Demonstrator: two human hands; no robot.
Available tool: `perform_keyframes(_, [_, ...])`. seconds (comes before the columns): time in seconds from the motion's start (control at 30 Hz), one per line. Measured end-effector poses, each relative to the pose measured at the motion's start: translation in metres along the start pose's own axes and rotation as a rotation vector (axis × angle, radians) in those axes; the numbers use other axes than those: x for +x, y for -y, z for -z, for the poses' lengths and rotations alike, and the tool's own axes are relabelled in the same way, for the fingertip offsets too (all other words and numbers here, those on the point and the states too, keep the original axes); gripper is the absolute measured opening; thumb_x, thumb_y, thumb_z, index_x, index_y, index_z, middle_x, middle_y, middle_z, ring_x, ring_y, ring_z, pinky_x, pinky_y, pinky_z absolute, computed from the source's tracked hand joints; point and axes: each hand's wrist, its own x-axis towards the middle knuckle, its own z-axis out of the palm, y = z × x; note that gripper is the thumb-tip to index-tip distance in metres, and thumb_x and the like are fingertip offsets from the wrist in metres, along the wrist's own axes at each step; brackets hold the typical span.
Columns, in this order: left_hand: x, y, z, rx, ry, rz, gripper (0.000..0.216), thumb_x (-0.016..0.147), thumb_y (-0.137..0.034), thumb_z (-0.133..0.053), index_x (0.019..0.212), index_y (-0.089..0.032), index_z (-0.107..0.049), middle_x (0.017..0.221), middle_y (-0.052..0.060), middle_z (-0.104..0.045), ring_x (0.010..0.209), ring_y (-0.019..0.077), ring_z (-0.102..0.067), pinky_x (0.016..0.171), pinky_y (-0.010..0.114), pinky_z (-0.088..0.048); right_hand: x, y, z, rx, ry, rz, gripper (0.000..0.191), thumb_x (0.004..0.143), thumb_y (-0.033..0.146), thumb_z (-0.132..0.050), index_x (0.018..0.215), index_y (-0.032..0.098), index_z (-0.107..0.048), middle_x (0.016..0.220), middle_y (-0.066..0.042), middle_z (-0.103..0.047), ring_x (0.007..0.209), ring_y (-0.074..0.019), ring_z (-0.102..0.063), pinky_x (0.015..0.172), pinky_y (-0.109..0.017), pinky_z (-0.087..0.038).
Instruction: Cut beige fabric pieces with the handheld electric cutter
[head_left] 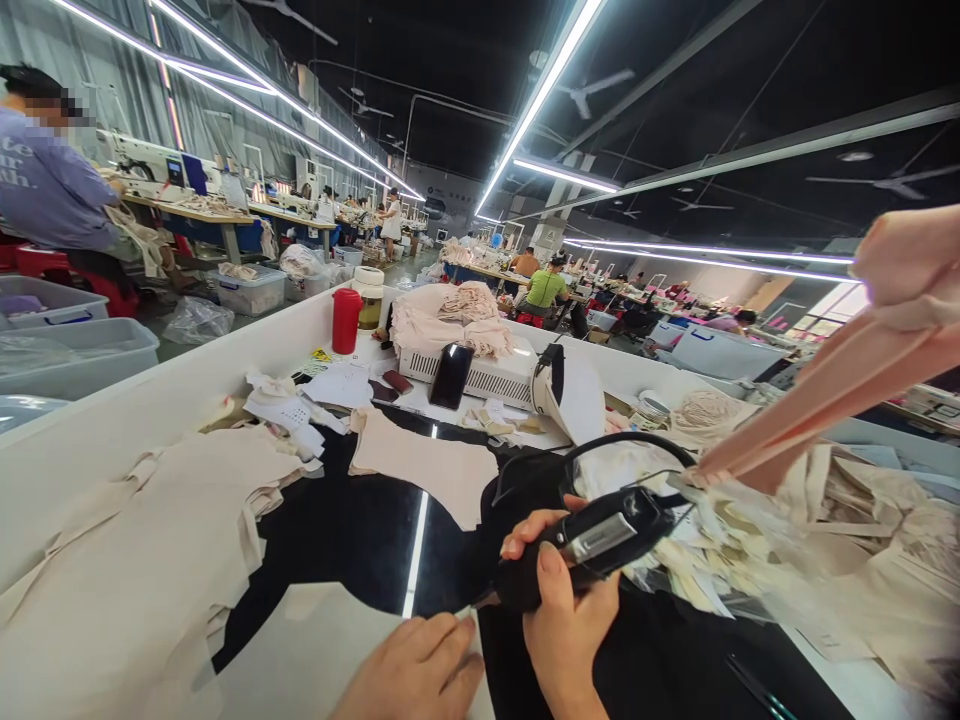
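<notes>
My right hand (564, 620) is wrapped around a black corded hand-held power tool (600, 545) with a silver panel on its side. Its lower end points left, close to the edge of a pale fabric panel (300, 640). That panel lies on a glossy black surface (360, 540). At the panel's right corner, my left hand (424, 665) has its fingers bent together on the fabric edge; its thumb is hidden. Beyond the hands lies a short stack of cut beige fabric pieces (427, 460).
A large beige fabric pile (135, 550) covers the left side. Scraps (697, 560) and hanging pink fabric (817, 390) are at right. Behind stand a red cup (346, 322), a phone (451, 376), a white vented box (495, 376) and a white visor (574, 395). Several people work farther off.
</notes>
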Motion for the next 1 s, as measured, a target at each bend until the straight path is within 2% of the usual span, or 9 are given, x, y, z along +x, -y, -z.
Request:
perform_keyframes(0.23, [0.002, -0.001, 0.002, 0.030, -0.023, -0.018, 0.033, 0.113, -0.021, -0.040, 0.105, -0.016, -0.071, 0.113, 0.006, -0.076, 0.098, 0.0191, -0.069, 0.076, 0.028, -0.054, -0.001, 0.001, -0.002, -0.033, -0.019, -0.028, 0.031, 0.099, 0.032, -0.072, 0.125, 0.029, -0.055, 0.086, 0.004, -0.065, 0.063, -0.0137, -0.065, 0.065, -0.032, -0.057])
perform_keyframes(0.33, [0.007, 0.001, 0.005, 0.052, -0.051, -0.029, 0.038, 0.115, -0.023, -0.036, 0.102, -0.017, -0.071, 0.110, 0.004, -0.076, 0.097, 0.0175, -0.068, 0.075, 0.028, -0.052, 0.000, 0.002, -0.003, -0.003, -0.027, -0.039, 0.031, 0.098, 0.033, -0.073, 0.124, 0.030, -0.056, 0.085, 0.005, -0.065, 0.063, -0.0137, -0.064, 0.064, -0.032, -0.056])
perform_keyframes(0.53, [0.007, 0.001, 0.004, 0.053, -0.042, -0.026, 0.043, 0.117, -0.026, -0.031, 0.102, -0.018, -0.071, 0.111, 0.003, -0.076, 0.099, 0.0165, -0.068, 0.076, 0.027, -0.051, -0.003, 0.002, -0.006, 0.053, 0.022, -0.037, 0.030, 0.099, 0.036, -0.072, 0.124, 0.031, -0.057, 0.084, 0.004, -0.065, 0.063, -0.0136, -0.064, 0.064, -0.031, -0.056])
perform_keyframes(0.77, [0.002, 0.003, 0.003, 0.057, 0.013, -0.040, 0.029, 0.114, -0.031, -0.045, 0.107, -0.018, -0.070, 0.116, 0.003, -0.075, 0.103, 0.0169, -0.067, 0.079, 0.027, -0.052, -0.005, 0.000, -0.008, 0.037, 0.010, -0.045, 0.027, 0.100, 0.031, -0.071, 0.122, 0.031, -0.057, 0.082, 0.005, -0.066, 0.062, -0.0129, -0.064, 0.063, -0.030, -0.056])
perform_keyframes(1.0, [0.002, 0.009, 0.010, 0.025, 0.047, -0.012, 0.032, 0.114, -0.042, -0.047, 0.108, -0.020, -0.070, 0.119, 0.001, -0.076, 0.103, 0.0182, -0.069, 0.080, 0.030, -0.054, 0.002, 0.008, 0.000, 0.031, 0.010, -0.045, 0.033, 0.097, 0.033, -0.076, 0.124, 0.031, -0.057, 0.086, 0.004, -0.067, 0.065, -0.0131, -0.065, 0.066, -0.030, -0.058])
